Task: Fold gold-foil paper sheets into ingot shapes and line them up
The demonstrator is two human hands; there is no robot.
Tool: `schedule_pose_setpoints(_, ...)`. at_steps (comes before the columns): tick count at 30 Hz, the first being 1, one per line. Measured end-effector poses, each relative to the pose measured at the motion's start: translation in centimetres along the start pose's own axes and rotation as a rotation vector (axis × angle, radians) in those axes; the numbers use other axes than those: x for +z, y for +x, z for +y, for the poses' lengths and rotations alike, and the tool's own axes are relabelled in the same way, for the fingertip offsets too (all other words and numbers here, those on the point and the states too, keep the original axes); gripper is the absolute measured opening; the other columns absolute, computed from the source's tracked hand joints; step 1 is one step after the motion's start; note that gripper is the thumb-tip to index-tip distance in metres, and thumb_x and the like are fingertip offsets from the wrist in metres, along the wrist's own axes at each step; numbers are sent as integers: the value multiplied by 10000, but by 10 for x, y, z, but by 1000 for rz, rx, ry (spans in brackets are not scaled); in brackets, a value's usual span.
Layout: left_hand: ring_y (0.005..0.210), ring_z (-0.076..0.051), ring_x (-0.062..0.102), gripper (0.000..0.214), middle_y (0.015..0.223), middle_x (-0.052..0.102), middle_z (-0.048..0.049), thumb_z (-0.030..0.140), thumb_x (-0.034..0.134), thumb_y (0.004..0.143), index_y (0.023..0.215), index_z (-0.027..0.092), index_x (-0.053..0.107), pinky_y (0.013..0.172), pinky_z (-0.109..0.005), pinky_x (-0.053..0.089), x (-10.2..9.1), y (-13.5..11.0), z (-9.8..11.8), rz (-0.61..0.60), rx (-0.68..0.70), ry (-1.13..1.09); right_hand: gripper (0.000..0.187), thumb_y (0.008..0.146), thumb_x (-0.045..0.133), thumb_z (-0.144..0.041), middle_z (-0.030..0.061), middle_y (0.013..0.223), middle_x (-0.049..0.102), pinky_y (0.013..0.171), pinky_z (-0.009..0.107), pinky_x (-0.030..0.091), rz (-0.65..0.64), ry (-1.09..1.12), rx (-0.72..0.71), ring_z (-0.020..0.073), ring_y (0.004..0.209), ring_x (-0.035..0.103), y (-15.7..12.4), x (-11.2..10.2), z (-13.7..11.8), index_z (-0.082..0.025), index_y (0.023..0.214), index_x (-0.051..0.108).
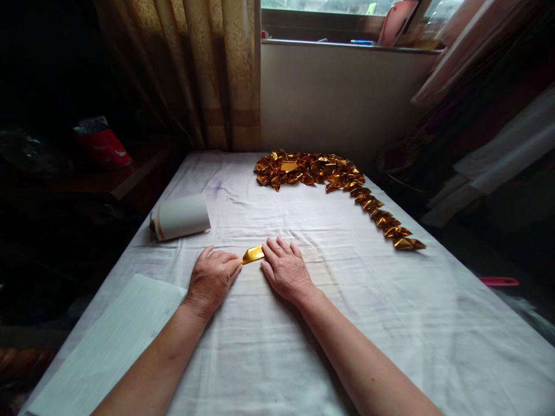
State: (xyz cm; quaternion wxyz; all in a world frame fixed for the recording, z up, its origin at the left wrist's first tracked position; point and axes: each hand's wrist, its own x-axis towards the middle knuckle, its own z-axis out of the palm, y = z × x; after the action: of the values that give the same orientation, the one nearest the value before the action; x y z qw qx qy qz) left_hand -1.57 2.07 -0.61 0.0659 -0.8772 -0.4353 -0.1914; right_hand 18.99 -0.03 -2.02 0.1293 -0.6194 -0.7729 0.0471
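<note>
A small printed mark is borne by the pale lined sheet (108,346), on the near left side of the folded gold foil piece (254,254), but it is too small to be read. White markings are carried by the red packet (106,145), far beyond the foil piece and to its left (whether they are letters cannot be told).

The foil piece is set on the white-clothed tabletop (377,323), between the two hands. Its left tip is pinched by the left hand (215,277), the thumb and forefinger being brought together on it. Its right end is covered, and so hidden, by the right hand (286,268), which is laid palm down with the fingers stretched out side by side and the thumb held apart from them.

Beyond the foil piece and to its left, a white roll (184,216) is laid on its side. Beyond it and to the right, a chain of folded gold pieces (323,169) is bunched up, with one end trailed out; within the bunch, single pieces are hard to make out. The sheet is partly covered by the left forearm (160,346).
</note>
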Motion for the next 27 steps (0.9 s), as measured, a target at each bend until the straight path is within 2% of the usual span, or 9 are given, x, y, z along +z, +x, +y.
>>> schedule_pose_setpoints(4, 882, -213, 667, 196, 956, 756, -6, 257, 527, 951, 889, 241, 712, 1028, -480, 348, -2, -2, -2, 19, 19, 8, 475, 988, 417, -383, 70, 1525, 431, 1137, 521, 237, 4, 9, 17, 298, 1417, 344, 1, 2, 1, -202, 1422, 485)
schedule_pose_setpoints(8, 871, -220, 664, 158, 947, 749, -20, 271, 545, 938, 910, 228, 695, 1012, -473, 362, -2, -2, 2, -6, -22, -3, 471, 981, 432, -378, 81, 1513, 447, 1134, 512, 232, 18, 20, 20, 300, 1407, 356, 1, 2, 1, -205, 1414, 493)
schedule_pose_setpoints(11, 911, -233, 657, 187, 993, 742, -46, 290, 580, 919, 1054, 214, 683, 977, -447, 393, 1, 0, 4, 12, -49, -4, 465, 972, 454, -377, 86, 1502, 462, 1130, 504, 236, 36, 33, 25, 299, 1395, 373, 1, 1, 1, -202, 1400, 505)
schedule_pose_setpoints(14, 928, -230, 642, 268, 1028, 736, -33, 290, 594, 913, 1170, 247, 660, 905, -408, 424, 4, 3, 6, 11, -45, -13, 443, 960, 479, -367, 86, 1477, 494, 1124, 497, 239, 54, 55, 26, 303, 1377, 390, 1, -1, 0, -195, 1364, 534)
schedule_pose_setpoints(19, 880, -224, 614, 144, 958, 727, -15, 316, 597, 914, 979, 271, 717, 815, -369, 430, 7, 9, 6, -18, -72, 4, 385, 934, 527, -334, 88, 1430, 541, 1101, 479, 263, 111, 79, 16, 296, 1337, 427, 2, 0, 1, -210, 1294, 577)
schedule_pose_setpoints(27, 869, -221, 602, 199, 928, 710, -32, 311, 514, 959, 926, 248, 700, 762, -344, 425, 11, 9, 5, -6, -78, 33, 246, 939, 535, -275, 63, 1305, 632, 1027, 416, 349, 202, 105, -17, 267, 1217, 514, 4, 3, 9, -231, 1145, 663)
